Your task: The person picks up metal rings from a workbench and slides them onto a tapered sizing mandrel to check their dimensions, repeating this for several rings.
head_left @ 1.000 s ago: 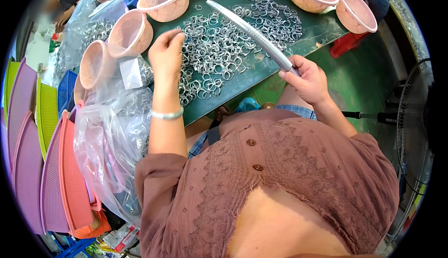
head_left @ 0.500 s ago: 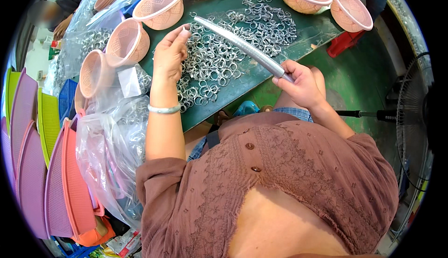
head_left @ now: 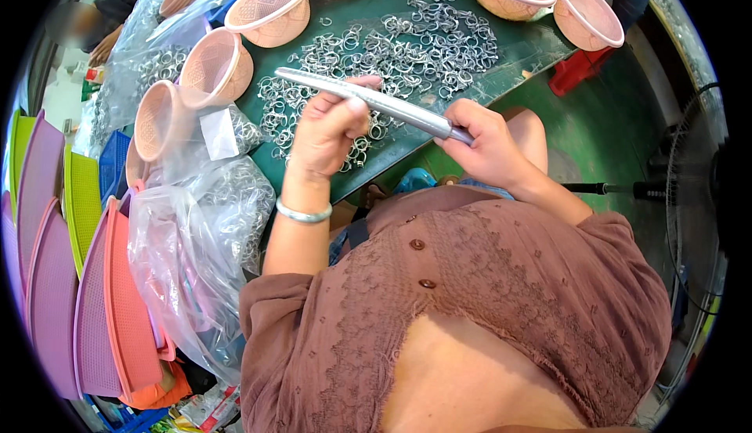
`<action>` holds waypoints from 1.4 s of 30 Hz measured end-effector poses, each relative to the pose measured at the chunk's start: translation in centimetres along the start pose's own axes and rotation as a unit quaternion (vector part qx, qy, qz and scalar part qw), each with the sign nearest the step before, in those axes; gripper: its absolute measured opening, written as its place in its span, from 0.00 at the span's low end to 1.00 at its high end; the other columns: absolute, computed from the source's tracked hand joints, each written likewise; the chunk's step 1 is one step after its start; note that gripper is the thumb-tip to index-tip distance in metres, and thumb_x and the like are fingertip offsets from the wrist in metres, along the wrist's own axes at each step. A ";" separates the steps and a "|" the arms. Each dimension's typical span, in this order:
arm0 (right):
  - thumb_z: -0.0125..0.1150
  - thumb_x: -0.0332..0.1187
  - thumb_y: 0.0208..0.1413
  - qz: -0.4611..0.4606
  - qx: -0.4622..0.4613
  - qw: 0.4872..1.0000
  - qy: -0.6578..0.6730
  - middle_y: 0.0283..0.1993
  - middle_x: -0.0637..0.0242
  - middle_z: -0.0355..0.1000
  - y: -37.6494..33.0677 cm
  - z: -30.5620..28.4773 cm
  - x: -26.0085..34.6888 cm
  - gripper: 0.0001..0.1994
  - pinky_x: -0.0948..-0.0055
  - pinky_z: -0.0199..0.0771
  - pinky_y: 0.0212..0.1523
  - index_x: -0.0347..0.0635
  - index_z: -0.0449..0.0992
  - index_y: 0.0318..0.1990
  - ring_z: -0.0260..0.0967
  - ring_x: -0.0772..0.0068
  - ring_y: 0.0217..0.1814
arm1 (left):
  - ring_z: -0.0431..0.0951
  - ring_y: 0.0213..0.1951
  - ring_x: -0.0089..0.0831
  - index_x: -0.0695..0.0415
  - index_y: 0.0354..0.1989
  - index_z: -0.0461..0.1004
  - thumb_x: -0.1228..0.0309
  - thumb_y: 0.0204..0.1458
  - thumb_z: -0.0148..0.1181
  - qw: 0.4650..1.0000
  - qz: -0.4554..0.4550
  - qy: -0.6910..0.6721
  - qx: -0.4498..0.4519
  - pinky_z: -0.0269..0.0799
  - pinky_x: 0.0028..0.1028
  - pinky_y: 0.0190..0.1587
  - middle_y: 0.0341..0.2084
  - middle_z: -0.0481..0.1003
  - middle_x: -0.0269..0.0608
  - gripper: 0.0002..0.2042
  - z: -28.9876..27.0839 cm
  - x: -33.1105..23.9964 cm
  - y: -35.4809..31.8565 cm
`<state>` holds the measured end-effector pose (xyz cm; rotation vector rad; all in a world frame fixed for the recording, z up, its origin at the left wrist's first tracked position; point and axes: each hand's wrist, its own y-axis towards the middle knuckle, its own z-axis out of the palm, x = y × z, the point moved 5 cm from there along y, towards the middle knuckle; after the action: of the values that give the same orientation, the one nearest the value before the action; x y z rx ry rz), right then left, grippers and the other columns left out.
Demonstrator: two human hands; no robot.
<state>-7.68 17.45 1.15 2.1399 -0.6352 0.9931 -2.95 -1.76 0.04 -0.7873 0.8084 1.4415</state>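
My right hand [head_left: 487, 137] is closed round the dark handle of a long tapered silver ring mandrel [head_left: 407, 114]. The rod slants up to the left over the table, its narrow tip leftmost. Against the middle of the rod is my left hand [head_left: 325, 131], fingers curled and thumb bent in; the mandrel crosses in front of part of the fingers, and whatever they pinch is hidden. Beneath both hands, many loose silver rings [head_left: 446, 41] lie spread in a heap on the green tabletop [head_left: 345, 186].
Pink baskets [head_left: 268, 12] curve round the table's far and left edges. At my left are a clear plastic bag [head_left: 180, 253] of rings and stacked purple, green and coral baskets [head_left: 135, 308]. A red stool [head_left: 580, 73] and a fan [head_left: 693, 175] stand right. Another person's hand [head_left: 103, 48] shows far left.
My left hand has come back toward me and right, from beyond the mandrel's tip to its middle. The mandrel has swung flatter, its tip now lower and further left.
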 end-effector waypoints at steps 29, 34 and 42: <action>0.57 0.23 0.41 -0.050 0.055 0.997 -0.009 0.27 0.59 0.62 0.0 1.7 1.2 0.07 0.66 0.64 0.25 0.38 0.65 0.27 0.64 0.57 0.26 | 0.64 0.23 0.17 0.64 0.42 0.70 0.77 0.46 0.59 0.987 0.092 0.033 -0.126 0.59 0.17 0.24 0.29 0.70 0.36 0.14 1.2 0.8 -4.1; 0.58 0.24 0.41 -0.050 0.070 0.996 -0.014 0.27 0.59 0.63 -0.1 1.6 1.3 0.07 0.66 0.64 0.26 0.38 0.65 0.27 0.64 0.57 0.27 | 0.63 0.21 0.17 0.64 0.41 0.69 0.79 0.44 0.60 0.989 0.021 0.064 -0.130 0.59 0.17 0.24 0.23 0.69 0.32 0.14 0.7 1.5 -4.3; 0.60 0.25 0.42 -0.026 0.089 0.996 0.002 0.26 0.59 0.63 -0.5 -0.1 0.3 0.07 0.68 0.63 0.26 0.38 0.66 0.26 0.63 0.57 0.27 | 0.57 0.18 0.14 0.59 0.34 0.67 0.69 0.51 0.53 0.961 0.167 -0.067 -0.210 0.55 0.14 0.19 0.22 0.62 0.32 0.07 -3.3 -3.1 -4.6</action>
<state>-7.22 17.85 1.23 2.2975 -0.5019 1.0588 1.70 -6.12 0.82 -0.8862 0.5516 1.9875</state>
